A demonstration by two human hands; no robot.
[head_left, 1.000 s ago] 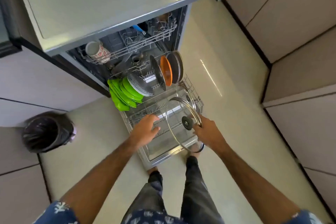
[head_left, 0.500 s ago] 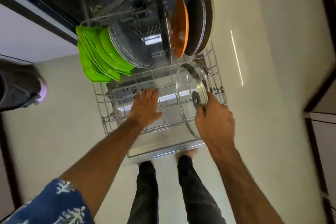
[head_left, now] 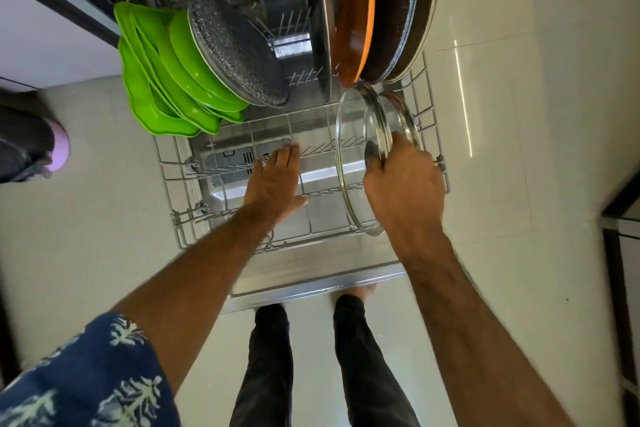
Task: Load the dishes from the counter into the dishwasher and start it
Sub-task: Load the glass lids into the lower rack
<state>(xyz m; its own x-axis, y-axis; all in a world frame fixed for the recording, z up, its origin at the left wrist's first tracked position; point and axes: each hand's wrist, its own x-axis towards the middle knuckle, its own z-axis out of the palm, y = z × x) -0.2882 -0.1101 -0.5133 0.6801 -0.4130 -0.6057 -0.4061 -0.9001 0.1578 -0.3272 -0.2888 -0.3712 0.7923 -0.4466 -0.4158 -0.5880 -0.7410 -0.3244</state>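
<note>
Leaning over the pulled-out grey wire lower rack of an open dishwasher, a person works toward its right side. At far left, a stack of bright green plastic plates stands tilted in the tines, a speckled dark grey round pan leaning against them. Mid-rack, the left hand lies flat with straight fingers on the wires, gripping nothing, apparently steadying the rack. Behind it an orange plate and a dark round plate stand on edge. Furthest right, the right hand is clenched around the black knob of a round clear glass pot lid, held on edge with its face toward the left hand and its lower rim down among the front tines. The lid lies just left of that grip, so seating it likely falls to the right hand.
</note>
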